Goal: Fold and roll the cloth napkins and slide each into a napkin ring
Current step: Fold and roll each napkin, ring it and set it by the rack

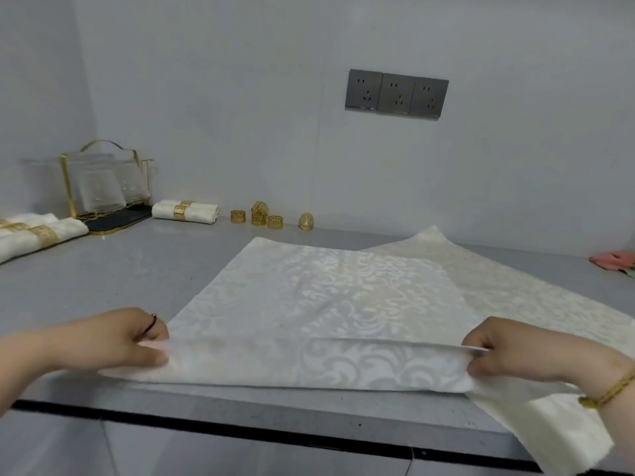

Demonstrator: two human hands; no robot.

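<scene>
A white damask napkin [309,297] lies spread on the grey counter [120,276], its near edge folded up into a narrow band. My left hand [130,338] pinches the band's left end and my right hand [515,348] pinches its right end. A second cream napkin [515,286] lies under it, reaching right and hanging over the counter's front edge. Several loose gold napkin rings [259,216] stand at the back by the wall. One rolled napkin in a gold ring [185,210] lies to their left, and more ringed rolls [37,235] lie at the far left.
A glass and gold holder on a dark tray [103,187] stands in the back left corner. Grey wall sockets [397,94] sit above the counter. Something pink [615,261] lies at the far right edge. The counter's front edge has a black strip [240,431].
</scene>
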